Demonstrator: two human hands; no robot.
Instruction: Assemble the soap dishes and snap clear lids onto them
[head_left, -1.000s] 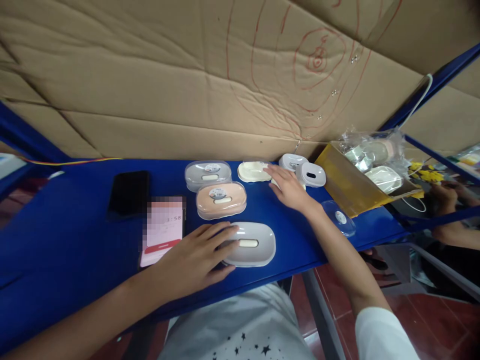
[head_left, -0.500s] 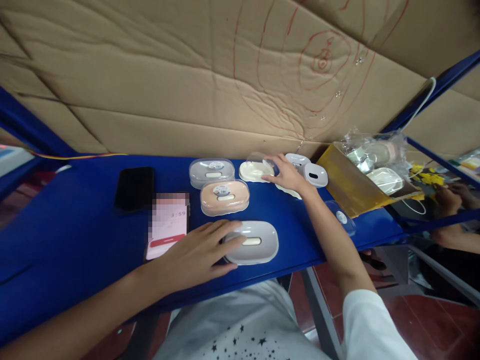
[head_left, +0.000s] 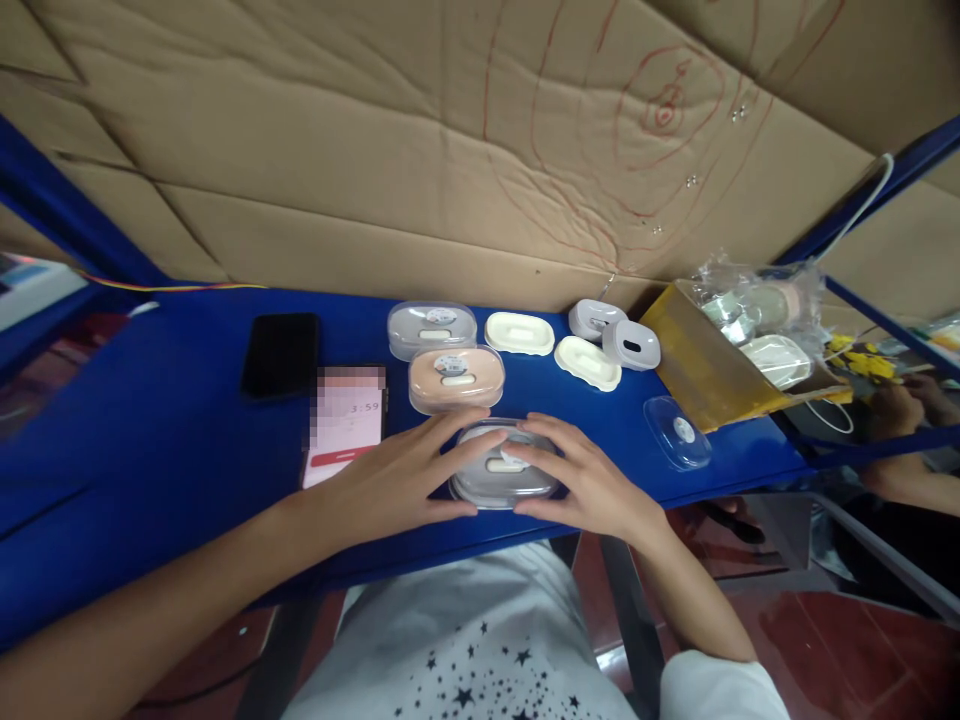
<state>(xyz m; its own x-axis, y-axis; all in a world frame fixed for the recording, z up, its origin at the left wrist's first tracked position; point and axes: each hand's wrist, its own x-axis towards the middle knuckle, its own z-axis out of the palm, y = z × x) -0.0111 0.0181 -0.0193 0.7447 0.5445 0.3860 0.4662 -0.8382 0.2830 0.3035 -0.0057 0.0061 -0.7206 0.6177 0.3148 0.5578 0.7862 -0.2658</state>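
Note:
A grey soap box (head_left: 501, 470) with a clear lid lies near the front edge of the blue table (head_left: 150, 450). My left hand (head_left: 397, 478) rests on its left side, fingers stretched flat over the lid. My right hand (head_left: 581, 477) lies on its right side, fingers spread across the lid. Just behind stand a peach lidded box (head_left: 455, 378) and a grey lidded box (head_left: 432, 328). Two cream trays (head_left: 519, 332) (head_left: 587, 362) and two white pieces (head_left: 592, 318) (head_left: 631, 344) lie further back to the right.
A loose clear lid (head_left: 677, 431) lies right of my hands. A yellow box (head_left: 705, 365) with bagged parts stands at the far right. A black phone (head_left: 279, 354) and a phone with a lit screen (head_left: 345, 424) lie left. Cardboard lines the back. Another person's hand (head_left: 896, 405) shows at right.
My right hand came back from the cream tray at the rear with a clear lid, and that lid now sits on the front grey box. My left hand stayed on the box.

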